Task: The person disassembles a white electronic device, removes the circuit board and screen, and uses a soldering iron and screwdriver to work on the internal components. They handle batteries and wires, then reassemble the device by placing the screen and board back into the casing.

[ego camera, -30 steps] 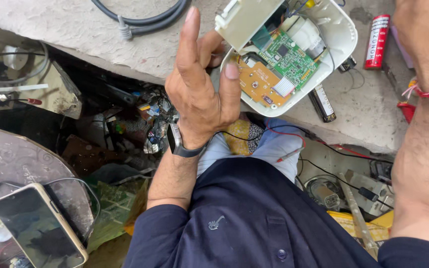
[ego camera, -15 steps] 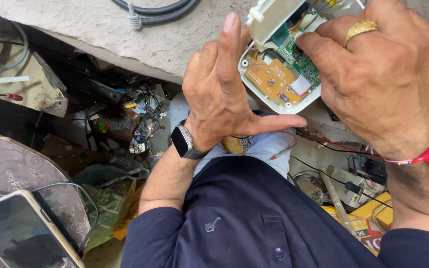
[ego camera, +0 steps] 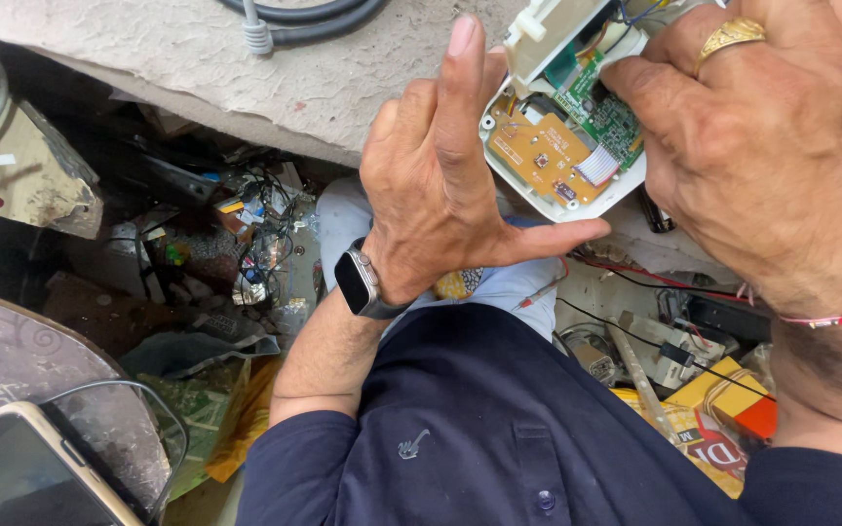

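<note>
At the upper right of the frame, an opened white plastic casing with green and orange circuit boards (ego camera: 562,146) is now covered by the right hand (ego camera: 762,146), its grip newly closed on it, and steadied by the open left hand (ego camera: 440,195).

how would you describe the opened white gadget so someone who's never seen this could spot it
Start at the rough stone slab along the top. At its right end, the left hand and right hand frame a white plastic shell. Only it lies open, showing orange and green circuit boards.
</note>
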